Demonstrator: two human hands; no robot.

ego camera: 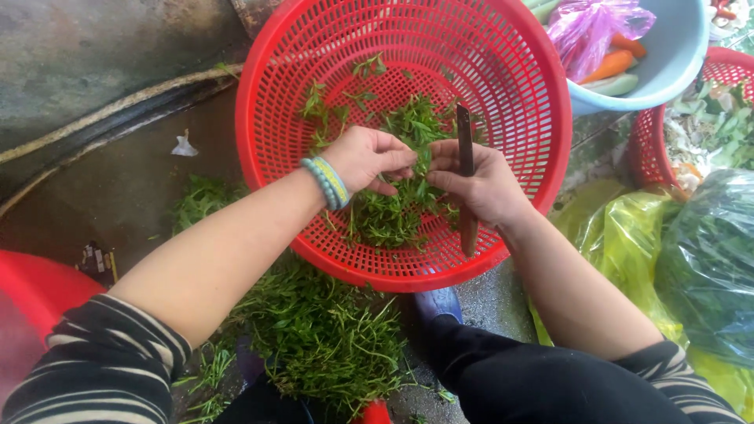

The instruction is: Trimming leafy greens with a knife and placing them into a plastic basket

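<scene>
Herb sprig (422, 161): pinched between left hand (367, 159) and right hand (479, 184) over the red basket (542, 102). Knife (466, 177) (blade upright, pointing away) clenched in right, just beside the sprig.

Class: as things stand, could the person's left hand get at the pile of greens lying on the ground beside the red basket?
Probably yes: the left hand is over the red basket, and nothing covers the pile of greens.

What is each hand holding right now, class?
Left hand: closed, pinching green stems.
Right hand: closed on a knife, fingertips also on the stems.
</scene>
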